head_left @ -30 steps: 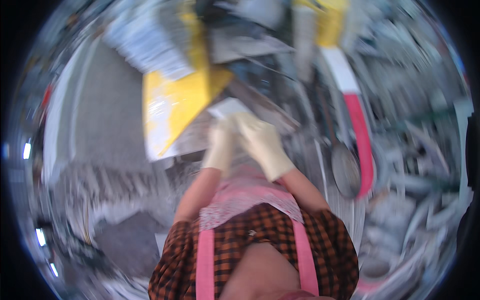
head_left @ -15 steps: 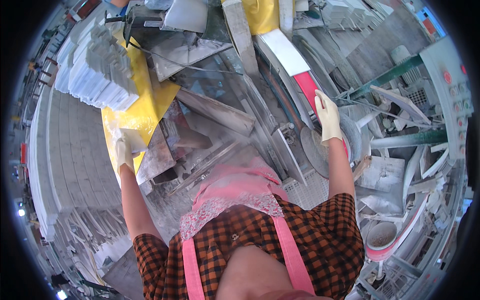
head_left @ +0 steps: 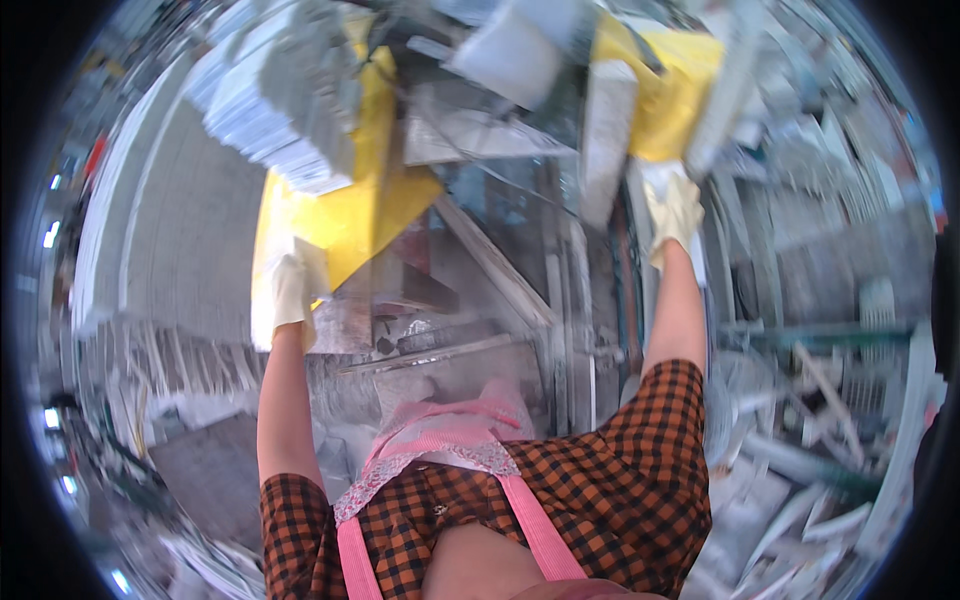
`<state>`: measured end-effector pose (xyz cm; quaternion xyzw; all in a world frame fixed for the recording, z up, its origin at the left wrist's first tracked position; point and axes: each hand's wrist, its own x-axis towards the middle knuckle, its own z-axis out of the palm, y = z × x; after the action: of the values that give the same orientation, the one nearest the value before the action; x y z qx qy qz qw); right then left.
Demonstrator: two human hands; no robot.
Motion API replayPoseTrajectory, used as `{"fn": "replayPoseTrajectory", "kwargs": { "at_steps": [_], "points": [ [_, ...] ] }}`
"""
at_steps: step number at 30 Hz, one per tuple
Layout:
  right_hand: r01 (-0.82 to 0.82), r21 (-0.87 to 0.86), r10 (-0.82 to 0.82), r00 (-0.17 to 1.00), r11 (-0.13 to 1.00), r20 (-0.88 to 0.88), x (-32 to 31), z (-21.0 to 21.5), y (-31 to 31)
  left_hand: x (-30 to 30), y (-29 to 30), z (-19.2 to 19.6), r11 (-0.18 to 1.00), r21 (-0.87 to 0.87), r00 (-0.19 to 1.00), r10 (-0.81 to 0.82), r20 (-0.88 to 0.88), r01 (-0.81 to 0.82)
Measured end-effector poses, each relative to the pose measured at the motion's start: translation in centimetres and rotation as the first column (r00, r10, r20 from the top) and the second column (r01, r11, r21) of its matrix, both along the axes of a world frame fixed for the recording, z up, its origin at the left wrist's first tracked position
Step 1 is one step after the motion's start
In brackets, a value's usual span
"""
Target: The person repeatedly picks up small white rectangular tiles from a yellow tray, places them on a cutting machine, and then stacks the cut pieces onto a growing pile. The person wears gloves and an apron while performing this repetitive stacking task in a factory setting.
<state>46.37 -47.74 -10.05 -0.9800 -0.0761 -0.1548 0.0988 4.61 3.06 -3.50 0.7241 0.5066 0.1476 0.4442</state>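
My left hand, in a pale rubber glove, is closed on a small white tile over a wet yellow sheet. My right hand, gloved the same way, is out in front at the far end of a narrow belt machine. Its bent fingers lie over a white tile strip, in front of a hanging yellow cover. Motion blur softens both hands, and the glove hides part of the strip.
A tall stack of white tiles stands beyond my left hand. Grey slabs line the left side. Wooden boards lie between my arms. A green bar and broken pieces are at right.
My right hand has moved forward from beside the red belt onto the white strip. My left hand stays at the yellow sheet with its tile. The whole view has swung, shifting the scene rightward.
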Motion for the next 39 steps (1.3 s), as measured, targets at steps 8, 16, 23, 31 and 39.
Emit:
{"fn": "replayPoseTrajectory", "kwargs": {
  "at_steps": [8,16,23,31,39],
  "points": [
    [0.209,-0.122,-0.214,0.976,0.97,-0.032,3.4,0.0,3.4,0.7,-1.3,1.8,0.984,0.18,0.968,0.054,-0.244,-0.01],
    [0.051,-0.113,-0.056,0.998,0.992,-0.041,2.9,-0.7,0.2,0.5,-2.2,2.4,0.98,0.195,0.986,0.06,-0.159,-0.028],
    [-0.056,-0.149,0.039,0.993,0.987,-0.112,0.8,0.1,-2.0,0.6,-3.0,1.4,0.969,-0.211,0.963,0.173,0.208,-0.129],
    [-0.022,-0.196,-0.025,0.972,0.98,-0.234,-3.2,-0.6,-3.9,0.3,-0.3,-4.5,0.58,0.463,0.602,-0.059,-0.796,0.67],
    [-0.068,-0.064,0.04,0.931,0.996,-0.362,-7.3,-0.6,-5.1,3.0,0.5,-2.7,0.994,0.084,0.988,-0.056,-0.143,0.069]
  ]
}}
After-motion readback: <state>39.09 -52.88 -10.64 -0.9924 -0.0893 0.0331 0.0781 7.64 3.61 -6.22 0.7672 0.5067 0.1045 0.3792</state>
